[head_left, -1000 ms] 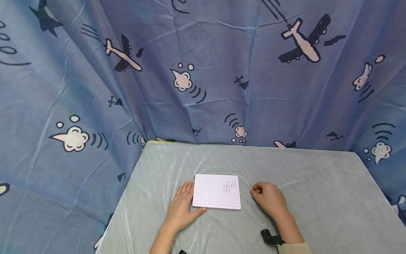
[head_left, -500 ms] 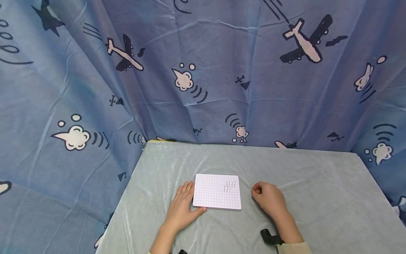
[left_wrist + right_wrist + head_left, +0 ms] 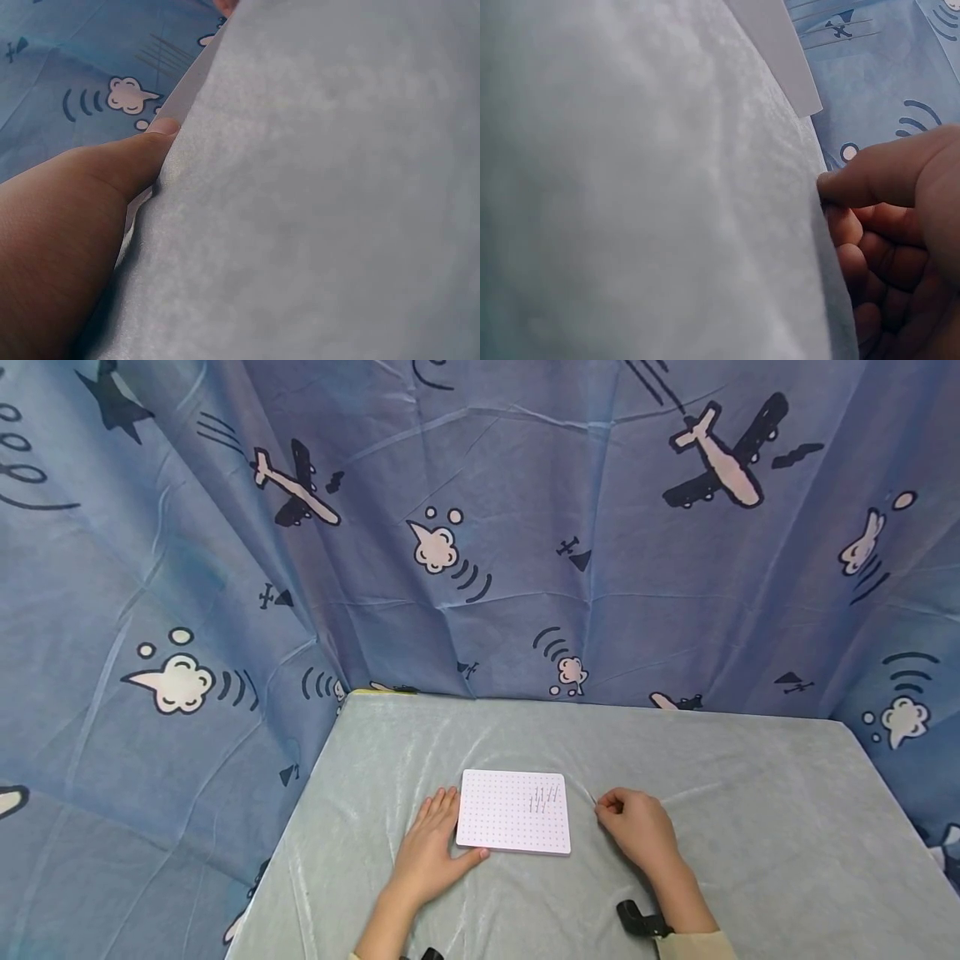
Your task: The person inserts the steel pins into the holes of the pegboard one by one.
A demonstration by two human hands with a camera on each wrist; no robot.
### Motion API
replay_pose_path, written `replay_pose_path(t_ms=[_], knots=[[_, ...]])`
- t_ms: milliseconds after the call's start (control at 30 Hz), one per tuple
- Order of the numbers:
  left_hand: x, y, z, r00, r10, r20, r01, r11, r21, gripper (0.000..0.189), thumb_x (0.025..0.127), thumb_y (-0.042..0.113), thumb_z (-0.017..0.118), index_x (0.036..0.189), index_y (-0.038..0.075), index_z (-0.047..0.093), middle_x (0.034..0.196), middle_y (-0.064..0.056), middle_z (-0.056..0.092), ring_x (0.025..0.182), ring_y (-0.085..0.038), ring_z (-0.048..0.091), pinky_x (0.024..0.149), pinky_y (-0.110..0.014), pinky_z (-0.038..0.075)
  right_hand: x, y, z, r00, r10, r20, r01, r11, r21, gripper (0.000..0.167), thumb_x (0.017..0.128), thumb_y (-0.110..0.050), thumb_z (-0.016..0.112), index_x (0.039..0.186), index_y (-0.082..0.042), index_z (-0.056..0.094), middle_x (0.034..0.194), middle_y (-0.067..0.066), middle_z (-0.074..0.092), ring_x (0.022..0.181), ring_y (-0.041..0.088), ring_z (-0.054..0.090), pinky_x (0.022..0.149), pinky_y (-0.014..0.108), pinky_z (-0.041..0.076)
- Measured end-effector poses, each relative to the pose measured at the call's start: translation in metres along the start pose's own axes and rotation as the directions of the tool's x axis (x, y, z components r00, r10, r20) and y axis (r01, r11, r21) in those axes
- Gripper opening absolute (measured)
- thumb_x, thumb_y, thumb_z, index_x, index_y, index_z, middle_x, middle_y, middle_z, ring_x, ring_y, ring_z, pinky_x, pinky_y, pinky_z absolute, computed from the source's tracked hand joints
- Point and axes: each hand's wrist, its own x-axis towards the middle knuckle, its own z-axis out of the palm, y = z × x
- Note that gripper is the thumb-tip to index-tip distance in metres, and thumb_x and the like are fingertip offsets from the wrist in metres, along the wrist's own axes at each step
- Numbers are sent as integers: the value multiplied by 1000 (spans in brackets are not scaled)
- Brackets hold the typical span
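Observation:
A white board with a grid of small dots lies flat on the cloth. Several thin pins stand near its upper right corner. My left hand lies along the board's left side, fingers straight and thumb at the lower edge; in the left wrist view, the thumb touches that edge. To the right of the board, my right hand is low over the cloth with thumb and forefinger together, pinching a thin pin whose end sticks out toward the board. The other fingers are curled.
A pale grey-green cloth covers the table. Behind and beside it hangs a blue curtain printed with airplanes and clouds. A black wrist camera sits on the right wrist.
The right hand has barely moved, with its fingers still pinched. The thin pin's end shows a little more clearly now. The left hand and the board stay in place.

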Motion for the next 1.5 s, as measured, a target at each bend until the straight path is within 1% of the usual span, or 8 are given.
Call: replay_pose_path(t_ms=[267,600,800,967,1233,1400,1500], knots=[[-1,-1,1,1000,-2,4,2,1000,1,112,91,77,72,167,0,41,174,-14,38,165,-27,25,138,-40,14,0,-1,1,1000,26,0,-26,999,48,10,96,-14,77,90,-7,78,77,0,68,68,17,58,63,34,50],[-1,1,0,1000,-11,5,11,1000,-7,110,91,73,74,167,0,42,174,-13,38,165,-26,26,138,-40,15,0,-1,0,1000,21,-15,-20,996,89,9,96,-14,78,92,-7,81,79,0,71,69,17,60,63,33,51],[-1,2,-1,1000,-9,4,9,1000,-8,110,91,73,74,166,-1,42,174,-14,38,165,-27,26,138,-40,15,-1,-3,-2,999,43,-2,-42,995,96,11,98,-15,76,94,-7,81,78,0,70,68,17,59,62,32,49],[-1,2,-1,1000,-13,7,13,1000,-6,110,91,74,74,166,-1,42,174,-14,37,166,-26,25,138,-39,13,-1,-7,-3,999,44,-4,-44,994,96,12,99,-15,75,93,-6,80,76,0,67,68,17,58,61,31,48],[0,2,-1,1000,-4,0,4,1000,-2,110,92,74,73,166,-1,42,173,-14,38,165,-27,26,138,-39,14,0,-11,-4,999,20,-36,-15,994,112,9,98,-14,74,95,-6,77,78,1,65,70,17,57,62,29,47],[0,2,-2,1000,-1,-1,1,1000,-1,110,92,74,73,166,-1,42,173,-15,39,165,-27,27,138,-40,15,1,-14,-1,997,-10,-80,22,988,152,6,96,-11,74,95,-7,77,78,0,66,71,16,59,62,26,49],[0,1,-2,1000,-3,1,3,1000,-2,110,92,74,73,166,-1,42,174,-14,38,165,-27,26,138,-40,15,1,-18,0,996,-19,-89,35,984,174,5,96,-10,74,96,-6,77,79,0,68,72,16,60,62,24,50]])
